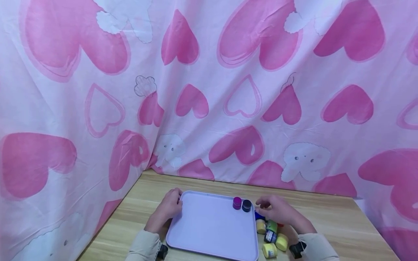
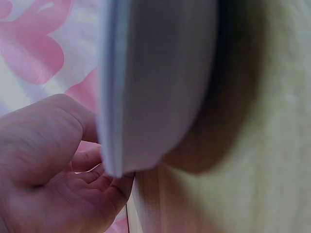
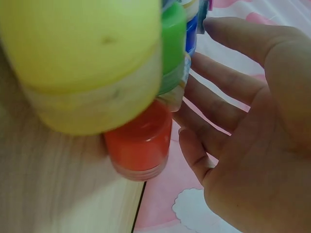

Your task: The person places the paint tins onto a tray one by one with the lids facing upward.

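A pale lilac tray (image 1: 212, 224) lies on the wooden table. My left hand (image 1: 171, 204) holds its left rim near the far corner; in the left wrist view the fingers curl at the rim of the tray (image 2: 160, 82). On the tray's far right corner stand a magenta paint jar (image 1: 237, 203) and a black paint jar (image 1: 246, 206). My right hand (image 1: 277, 208) hovers beside that corner, fingers loosely bent and nothing held. Under it, a blue jar (image 1: 259, 216) is partly hidden. In the right wrist view, its fingers are close to a green jar (image 3: 173, 46) and a red jar (image 3: 141, 143).
Several more jars crowd the tray's right side: an orange-yellow jar (image 1: 261, 227), a dark-blue jar (image 1: 270, 236) and two yellow jars, one nearest the front (image 1: 269, 250). Pink heart-patterned cloth (image 1: 235, 108) hangs behind and to the left of the table (image 1: 339, 224).
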A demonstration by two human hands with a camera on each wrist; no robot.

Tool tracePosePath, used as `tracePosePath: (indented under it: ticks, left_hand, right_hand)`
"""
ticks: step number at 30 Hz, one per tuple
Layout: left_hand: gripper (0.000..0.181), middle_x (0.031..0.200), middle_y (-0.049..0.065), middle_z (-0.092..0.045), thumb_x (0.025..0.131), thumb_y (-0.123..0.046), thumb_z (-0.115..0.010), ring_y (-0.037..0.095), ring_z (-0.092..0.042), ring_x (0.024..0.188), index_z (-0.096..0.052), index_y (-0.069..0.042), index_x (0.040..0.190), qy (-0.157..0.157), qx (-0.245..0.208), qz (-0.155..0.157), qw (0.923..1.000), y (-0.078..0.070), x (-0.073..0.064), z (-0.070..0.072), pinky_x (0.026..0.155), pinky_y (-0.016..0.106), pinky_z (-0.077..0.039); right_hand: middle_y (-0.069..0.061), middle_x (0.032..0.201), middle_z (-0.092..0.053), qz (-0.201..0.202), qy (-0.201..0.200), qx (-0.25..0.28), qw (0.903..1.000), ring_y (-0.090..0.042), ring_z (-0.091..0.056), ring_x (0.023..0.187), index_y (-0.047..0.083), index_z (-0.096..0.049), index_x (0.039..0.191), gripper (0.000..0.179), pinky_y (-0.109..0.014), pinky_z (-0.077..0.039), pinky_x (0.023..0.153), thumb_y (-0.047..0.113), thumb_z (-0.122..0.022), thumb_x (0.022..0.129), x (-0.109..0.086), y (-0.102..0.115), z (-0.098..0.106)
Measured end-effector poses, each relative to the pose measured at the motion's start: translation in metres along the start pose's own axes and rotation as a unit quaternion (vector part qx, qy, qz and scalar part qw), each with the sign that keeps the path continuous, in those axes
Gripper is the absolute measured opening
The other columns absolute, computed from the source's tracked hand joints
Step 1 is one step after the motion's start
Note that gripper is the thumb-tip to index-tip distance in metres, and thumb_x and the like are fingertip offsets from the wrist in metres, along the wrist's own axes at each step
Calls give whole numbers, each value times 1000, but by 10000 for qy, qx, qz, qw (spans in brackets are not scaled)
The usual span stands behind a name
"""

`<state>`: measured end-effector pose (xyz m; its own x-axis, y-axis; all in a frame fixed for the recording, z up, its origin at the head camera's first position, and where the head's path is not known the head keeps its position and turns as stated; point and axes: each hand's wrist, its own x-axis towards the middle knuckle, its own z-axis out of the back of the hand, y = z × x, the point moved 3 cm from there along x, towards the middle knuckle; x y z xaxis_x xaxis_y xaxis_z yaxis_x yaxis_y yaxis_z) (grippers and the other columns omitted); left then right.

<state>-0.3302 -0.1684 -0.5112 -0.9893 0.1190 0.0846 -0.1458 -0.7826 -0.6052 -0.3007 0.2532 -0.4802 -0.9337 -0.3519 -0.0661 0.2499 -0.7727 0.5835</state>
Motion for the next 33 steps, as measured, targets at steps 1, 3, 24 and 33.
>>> tracePosePath:
  ticks: [1,3,24,33]
  left_hand:
    - [24,106,14,-63,99,-1,-68,24,-63,95,-62,6,121,4,-5,-1,10000,0,0,0,87,44,-61]
    - [24,106,14,-64,99,0,-68,24,-63,96,-62,6,122,9,-20,14,10000,0,0,0,87,44,-61]
    - [24,101,12,-61,97,1,-68,23,-60,92,-62,7,120,-7,-35,-121,9999,1,1,-1,84,42,-58]
    - [24,100,11,-61,97,0,-68,23,-59,92,-62,7,120,-9,-59,-89,9999,2,0,-1,83,42,-57]
  right_hand:
    - [2,109,-76,12,28,30,10000,-17,-67,99,11,-77,125,31,-38,-63,84,29,-79,99,-1,-2,-1]
    - [2,108,-76,58,78,69,9999,-17,-67,98,11,-77,125,32,-36,-62,83,31,-79,100,-2,-4,-2]
    - [4,104,-74,6,64,257,9996,-16,-63,91,15,-78,124,29,-28,-55,78,35,-74,103,-5,-9,-10]
    - [2,102,-73,-115,-78,442,9989,-17,-61,91,10,-78,124,30,-25,-53,75,28,-78,100,-3,-6,-10]
